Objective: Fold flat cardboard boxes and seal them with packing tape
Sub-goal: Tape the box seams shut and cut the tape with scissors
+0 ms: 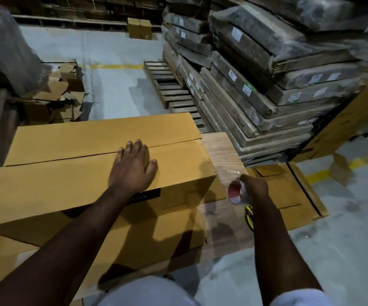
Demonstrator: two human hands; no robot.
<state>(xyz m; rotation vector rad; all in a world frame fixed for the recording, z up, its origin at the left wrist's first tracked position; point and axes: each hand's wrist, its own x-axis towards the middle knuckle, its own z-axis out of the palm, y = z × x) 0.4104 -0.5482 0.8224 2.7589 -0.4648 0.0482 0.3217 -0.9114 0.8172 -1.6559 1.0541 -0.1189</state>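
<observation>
Folded brown box [94, 164], top flaps closed, untaped.

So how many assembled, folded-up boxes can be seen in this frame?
2: the large box under the left hand, and a small box standing on the far floor. Others may be hidden among the cardboard scraps.

A wood-grain tabletop [221, 151] carries the folded cardboard box [103, 173], which covers most of it. Beside it, on the grey concrete floor [333, 250], lie a flattened cardboard sheet [289, 191] and a wooden pallet [172, 93].
</observation>
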